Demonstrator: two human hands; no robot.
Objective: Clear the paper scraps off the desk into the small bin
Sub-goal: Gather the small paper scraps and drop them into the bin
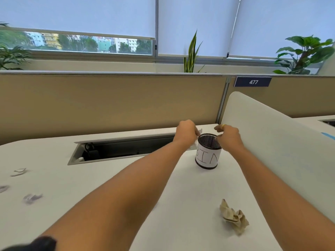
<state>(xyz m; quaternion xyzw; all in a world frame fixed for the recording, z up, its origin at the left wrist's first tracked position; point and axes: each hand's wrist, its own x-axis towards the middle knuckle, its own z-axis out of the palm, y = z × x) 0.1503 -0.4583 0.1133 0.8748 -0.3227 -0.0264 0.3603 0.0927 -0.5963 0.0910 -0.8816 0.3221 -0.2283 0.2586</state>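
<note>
Paper scraps (32,198) prob featherlight, pinch an edge | crumpled wad (233,216) looks springy | left hand (186,133) pinching white scrap (199,132) by bin (208,158) | right hand (229,136) curled, hold unclear

hands 2: left hand (185,132), right hand (229,135) | small bin (208,158): 1 | white scrap (194,145): 1 | grey scraps (19,172) (3,188) (32,198): 3 | crumpled brown paper (233,216): 1 | plants (12,55) (192,55) (304,55): 3 | number sign (252,82): 1 | ring (224,125): 1

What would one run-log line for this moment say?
left hand holds white scrap beside bin | right hand at rim | crumpled paper on desk
</note>
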